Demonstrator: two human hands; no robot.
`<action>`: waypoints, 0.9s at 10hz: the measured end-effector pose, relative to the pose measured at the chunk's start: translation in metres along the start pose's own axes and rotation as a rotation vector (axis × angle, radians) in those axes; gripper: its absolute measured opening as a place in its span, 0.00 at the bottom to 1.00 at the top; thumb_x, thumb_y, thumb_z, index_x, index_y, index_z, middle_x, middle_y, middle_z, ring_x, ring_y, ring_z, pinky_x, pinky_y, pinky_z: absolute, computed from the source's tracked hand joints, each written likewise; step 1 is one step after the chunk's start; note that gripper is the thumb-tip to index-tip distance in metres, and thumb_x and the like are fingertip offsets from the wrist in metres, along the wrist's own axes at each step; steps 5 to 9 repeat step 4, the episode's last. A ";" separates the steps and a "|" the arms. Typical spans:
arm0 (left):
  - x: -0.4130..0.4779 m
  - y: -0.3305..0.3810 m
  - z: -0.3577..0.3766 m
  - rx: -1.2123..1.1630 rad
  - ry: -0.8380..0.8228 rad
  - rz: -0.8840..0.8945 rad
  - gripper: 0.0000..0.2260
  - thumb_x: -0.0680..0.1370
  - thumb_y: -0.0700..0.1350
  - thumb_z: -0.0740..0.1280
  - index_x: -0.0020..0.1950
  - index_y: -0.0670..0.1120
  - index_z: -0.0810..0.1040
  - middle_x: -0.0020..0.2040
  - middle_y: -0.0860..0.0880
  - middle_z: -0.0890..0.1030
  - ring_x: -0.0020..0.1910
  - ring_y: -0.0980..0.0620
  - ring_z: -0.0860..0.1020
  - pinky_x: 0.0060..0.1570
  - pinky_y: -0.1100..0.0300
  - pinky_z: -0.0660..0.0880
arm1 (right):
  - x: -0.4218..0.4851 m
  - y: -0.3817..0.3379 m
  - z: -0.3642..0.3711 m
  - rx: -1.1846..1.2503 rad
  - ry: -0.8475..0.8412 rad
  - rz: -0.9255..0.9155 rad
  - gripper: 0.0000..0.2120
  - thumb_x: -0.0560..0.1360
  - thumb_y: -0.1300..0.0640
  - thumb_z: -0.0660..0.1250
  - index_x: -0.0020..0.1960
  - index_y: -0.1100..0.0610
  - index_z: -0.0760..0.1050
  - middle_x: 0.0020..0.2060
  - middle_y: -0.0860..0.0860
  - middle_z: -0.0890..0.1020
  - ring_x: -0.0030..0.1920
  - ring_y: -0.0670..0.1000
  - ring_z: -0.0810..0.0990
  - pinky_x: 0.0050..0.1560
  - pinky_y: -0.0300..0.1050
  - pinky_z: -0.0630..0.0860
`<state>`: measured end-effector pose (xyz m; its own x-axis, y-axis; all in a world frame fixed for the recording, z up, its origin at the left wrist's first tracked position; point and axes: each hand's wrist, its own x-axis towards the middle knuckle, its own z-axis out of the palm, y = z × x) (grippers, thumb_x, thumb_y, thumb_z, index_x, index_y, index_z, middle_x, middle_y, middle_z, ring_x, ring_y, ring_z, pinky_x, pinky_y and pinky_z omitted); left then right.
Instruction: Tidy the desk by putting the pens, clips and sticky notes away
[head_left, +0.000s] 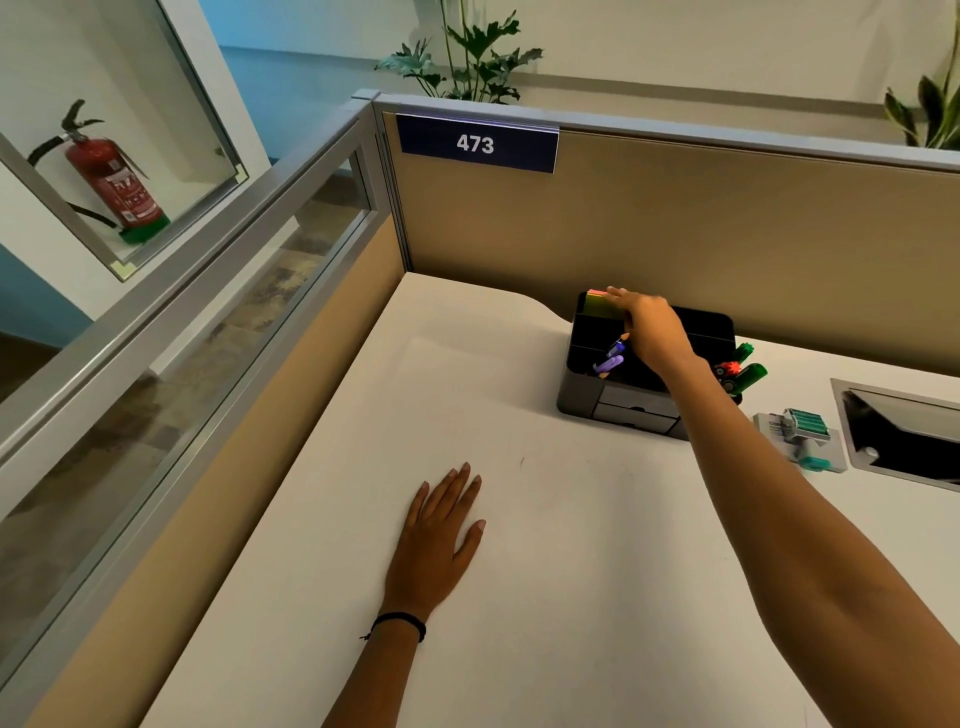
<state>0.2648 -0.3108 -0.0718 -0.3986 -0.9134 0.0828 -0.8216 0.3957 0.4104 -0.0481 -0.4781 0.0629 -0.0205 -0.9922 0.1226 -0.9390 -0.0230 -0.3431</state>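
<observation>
A black desk organizer (582, 387) with grey drawers stands at the back of the white desk (545, 545). My right hand (649, 327) reaches over it and grips a stack of coloured sticky notes (600, 304), which stands upright in the organizer's back left compartment. Purple pens (610, 361) lie in its front compartment. Green and red markers (740, 366) poke out on its right side. My left hand (441, 530) rests flat on the desk, palm down, fingers spread, holding nothing.
A pack of green clips or staples (805, 431) lies to the right of the organizer. A cable hatch (904, 436) is set into the desk at the far right. Beige partition walls (675, 223) close the back and left sides.
</observation>
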 end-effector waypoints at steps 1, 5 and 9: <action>0.001 0.000 -0.001 0.010 -0.001 0.006 0.24 0.80 0.57 0.50 0.75 0.54 0.51 0.76 0.54 0.55 0.75 0.58 0.52 0.75 0.57 0.42 | 0.000 0.004 -0.001 -0.010 -0.051 -0.001 0.32 0.70 0.78 0.58 0.70 0.59 0.65 0.71 0.57 0.67 0.71 0.58 0.65 0.70 0.54 0.65; 0.001 0.004 -0.006 -0.010 -0.008 -0.011 0.25 0.80 0.60 0.46 0.75 0.51 0.55 0.76 0.53 0.55 0.75 0.56 0.54 0.74 0.59 0.41 | -0.061 -0.017 -0.017 0.357 0.388 0.121 0.25 0.72 0.77 0.54 0.66 0.63 0.71 0.68 0.58 0.72 0.69 0.55 0.69 0.71 0.45 0.63; 0.001 0.004 -0.006 -0.010 -0.008 -0.011 0.25 0.80 0.60 0.46 0.75 0.51 0.55 0.76 0.53 0.55 0.75 0.56 0.54 0.74 0.59 0.41 | -0.061 -0.017 -0.017 0.357 0.388 0.121 0.25 0.72 0.77 0.54 0.66 0.63 0.71 0.68 0.58 0.72 0.69 0.55 0.69 0.71 0.45 0.63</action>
